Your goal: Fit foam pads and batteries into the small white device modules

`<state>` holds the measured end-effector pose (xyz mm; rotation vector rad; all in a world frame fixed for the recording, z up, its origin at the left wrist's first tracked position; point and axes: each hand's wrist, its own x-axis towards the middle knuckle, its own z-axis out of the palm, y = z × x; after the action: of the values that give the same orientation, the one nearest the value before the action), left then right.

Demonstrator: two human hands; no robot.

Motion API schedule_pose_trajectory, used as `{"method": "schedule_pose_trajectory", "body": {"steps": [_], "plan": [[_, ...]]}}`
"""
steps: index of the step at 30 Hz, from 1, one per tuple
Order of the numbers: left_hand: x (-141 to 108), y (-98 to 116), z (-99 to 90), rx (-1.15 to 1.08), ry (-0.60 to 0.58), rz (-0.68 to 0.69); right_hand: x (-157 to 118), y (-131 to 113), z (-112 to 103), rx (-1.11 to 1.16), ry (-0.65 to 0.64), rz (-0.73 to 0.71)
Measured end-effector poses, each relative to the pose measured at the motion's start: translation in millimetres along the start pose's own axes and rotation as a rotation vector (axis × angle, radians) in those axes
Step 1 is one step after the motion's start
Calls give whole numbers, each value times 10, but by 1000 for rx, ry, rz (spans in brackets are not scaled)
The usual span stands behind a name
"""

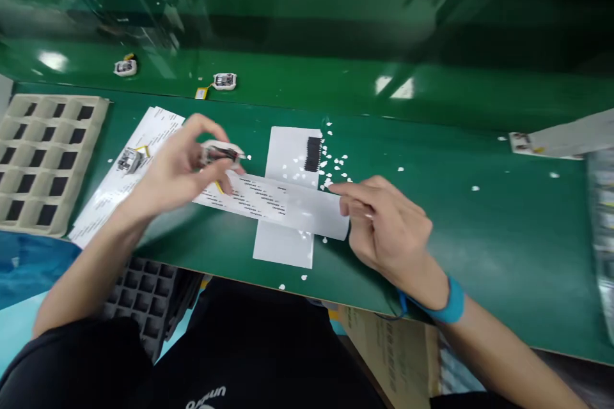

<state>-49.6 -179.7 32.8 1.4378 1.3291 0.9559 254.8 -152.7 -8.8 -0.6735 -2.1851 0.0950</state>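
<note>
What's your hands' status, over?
Left hand: holding small white device. Right hand: beside printed strip's right end. White bits scattered nearby.

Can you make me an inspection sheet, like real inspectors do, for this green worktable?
Surface: green worktop, shiny in places.
Job's things: small white device in the left hand; printed sheet lying across plain white paper.
Clutter: white bits scattered, many beside a dark strip.
Left grip: holds the device.
Right grip: index finger pointing near the bits; contact can't be told.
Cables: blue cord by the blue wristband.
Surroundings: pale tray at left; cardboard box below the edge.
</note>
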Motion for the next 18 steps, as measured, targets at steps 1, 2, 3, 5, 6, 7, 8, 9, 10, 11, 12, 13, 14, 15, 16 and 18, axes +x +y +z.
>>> {"method": "schedule_pose_trajectory", "body": {"steps": [1,2,3,5,6,7,8,9,10,11,12,13,14,15,16,18], "plan": [[47,51,197,-89,-91,7,-1,-24,-10,3,-6,7],[84,99,380,-143,-174,3,1,-47,-17,4,-26,18],[109,140,541,-167,-243,3,4,-68,-20,2,-43,34],[130,197,777,-163,-319,7,10,-96,-10,-4,-44,56],[130,211,849,-162,-327,20,10,-100,3,-13,-24,61],[126,216,895,-173,-325,34,7,-97,19,-13,0,58],[122,213,921,-195,-317,45,2,-89,36,-16,24,51],[118,204,931,-223,-307,54,-5,-77,51,-21,55,40],[113,193,933,-251,-298,60,-11,-64,64,-24,82,29],[109,181,930,-275,-292,65,-16,-52,73,-26,107,22],[103,168,927,-290,-284,68,-19,-43,77,-26,128,18],[97,158,925,-297,-272,70,-19,-37,77,-21,140,17],[88,148,926,-302,-260,70,-17,-36,74,-15,143,21],[77,141,929,-303,-249,69,-15,-39,70,-11,141,20],[64,134,935,-297,-237,65,-12,-47,65,-10,135,14],[32,125,949,-268,-196,61,-10,-77,60,-20,114,9]]}}
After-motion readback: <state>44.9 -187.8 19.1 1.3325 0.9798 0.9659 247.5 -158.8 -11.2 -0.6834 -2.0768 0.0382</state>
